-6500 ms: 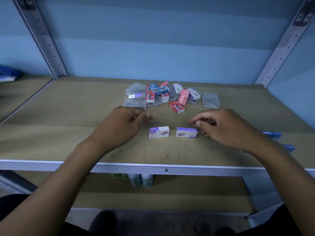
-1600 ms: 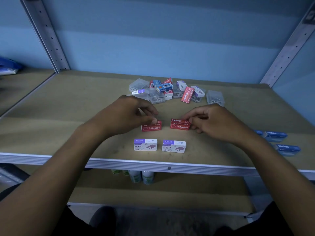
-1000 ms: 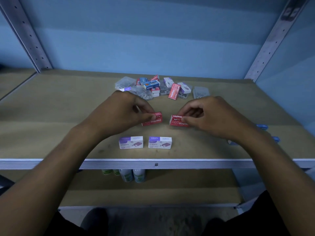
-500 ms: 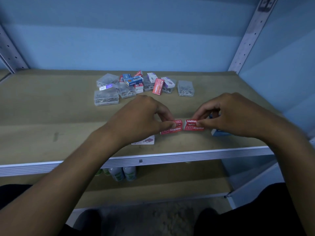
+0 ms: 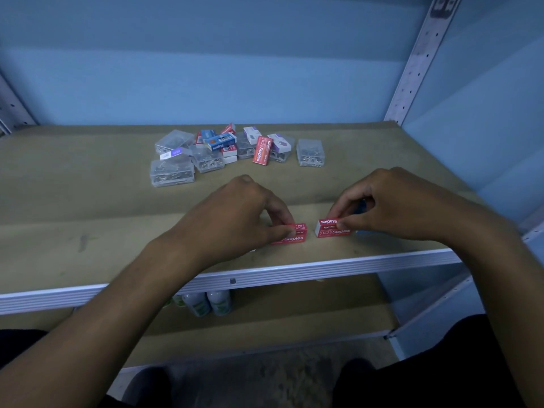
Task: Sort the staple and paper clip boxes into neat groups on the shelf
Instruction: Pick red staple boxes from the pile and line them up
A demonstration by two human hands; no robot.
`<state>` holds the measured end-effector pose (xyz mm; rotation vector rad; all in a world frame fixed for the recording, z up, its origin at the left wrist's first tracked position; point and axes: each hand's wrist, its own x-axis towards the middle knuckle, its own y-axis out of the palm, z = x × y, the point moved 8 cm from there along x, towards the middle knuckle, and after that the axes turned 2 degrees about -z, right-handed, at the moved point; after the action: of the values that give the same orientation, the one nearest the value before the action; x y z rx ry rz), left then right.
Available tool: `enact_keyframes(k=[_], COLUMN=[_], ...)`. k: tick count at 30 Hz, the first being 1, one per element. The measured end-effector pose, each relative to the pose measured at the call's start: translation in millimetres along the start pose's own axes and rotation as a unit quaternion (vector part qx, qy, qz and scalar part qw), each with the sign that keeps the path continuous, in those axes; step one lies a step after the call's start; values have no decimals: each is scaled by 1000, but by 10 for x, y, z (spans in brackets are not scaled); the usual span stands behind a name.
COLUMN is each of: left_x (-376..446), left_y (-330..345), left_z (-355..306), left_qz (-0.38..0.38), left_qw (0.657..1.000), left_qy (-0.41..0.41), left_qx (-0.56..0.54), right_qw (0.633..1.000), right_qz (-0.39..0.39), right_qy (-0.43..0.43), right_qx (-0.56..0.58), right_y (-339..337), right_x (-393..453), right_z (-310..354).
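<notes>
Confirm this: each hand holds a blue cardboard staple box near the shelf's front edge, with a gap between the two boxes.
Wrong colour. In the head view the left hand and right hand each pinch a red cardboard staple box. They do sit near the shelf's front edge, with a gap between them.

Lower shelf [image 5: 265,325]: a few white bottles [image 5: 217,301] with green labels, standing close together just under the upper shelf's front edge, tops hidden. Grey perforated upright post [image 5: 418,63] at right rear, another [image 5: 11,110] at far left. Blue wall [image 5: 220,69] behind. Speckled floor [image 5: 253,378] below.
</notes>
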<state>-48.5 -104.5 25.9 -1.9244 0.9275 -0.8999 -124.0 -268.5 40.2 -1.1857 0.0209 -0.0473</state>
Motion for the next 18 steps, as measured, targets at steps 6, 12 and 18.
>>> enact_keyframes(k=[6, 12, 18], left_x=[-7, -23, -59], left_y=[-3, -206, -357], left_z=[10, 111, 488], left_qz=[-3, -32, -73], left_qw=[1000, 999, 994], left_qy=[5, -16, -73], left_qx=[3, -35, 24], right_qw=[1000, 999, 996], right_qz=[3, -49, -85], right_qy=[6, -8, -4], right_qx=[8, 21, 15], right_y=[-19, -152, -65], right_x=[-4, 43, 294], right_z=[0, 131, 204])
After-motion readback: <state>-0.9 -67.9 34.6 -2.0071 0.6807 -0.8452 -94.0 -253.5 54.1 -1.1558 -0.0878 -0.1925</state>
